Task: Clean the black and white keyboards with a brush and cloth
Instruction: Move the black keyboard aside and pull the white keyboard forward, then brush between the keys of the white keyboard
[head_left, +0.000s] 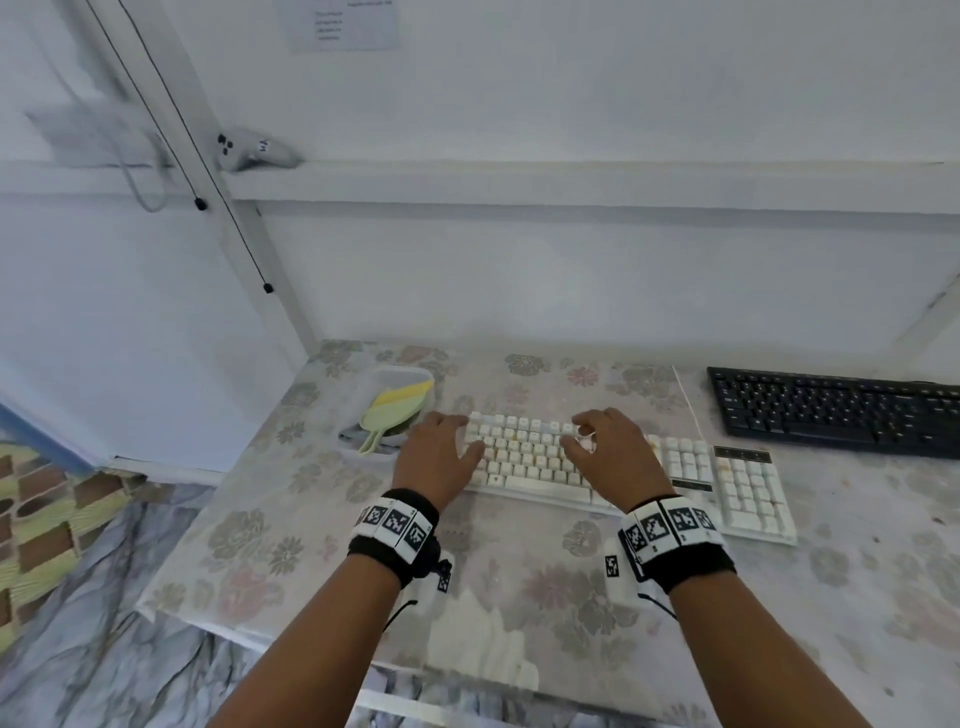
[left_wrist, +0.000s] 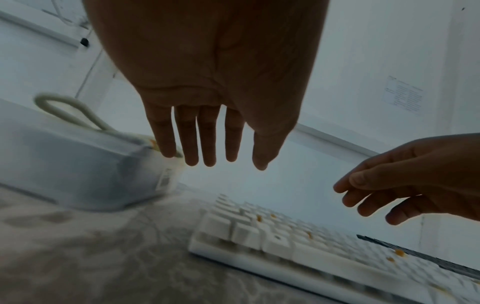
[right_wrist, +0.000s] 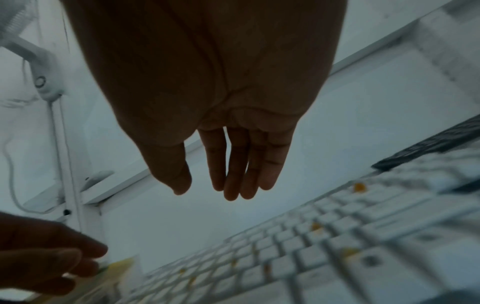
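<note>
My left hand (head_left: 439, 457) hangs with fingers (left_wrist: 191, 139) straight and slightly spread, holding nothing, above the left end of the white keyboard (head_left: 623, 467); the wrist views show clear air between both hands and the keys. My right hand (head_left: 608, 452) hovers over the middle of the same keyboard, its fingers (right_wrist: 233, 164) loosely extended and close together, also empty. The white keyboard lies with its long axis running left to right across the floral worktop (head_left: 260, 519), with small orange crumbs scattered among its keys. What the next move turns on, as I judge it, is the clear tub (head_left: 400, 373) just beside the keyboard's left end: a pale green and yellow brush (head_left: 389, 413) rests in it, handle pointing back toward me. It sits just left of my left hand, so that hand is plainly the nearer one for the pick-up. I cannot make out a cloth for certain. The black keyboard (head_left: 831, 410) lies at the far right, well apart from both hands, nearer my right.
</note>
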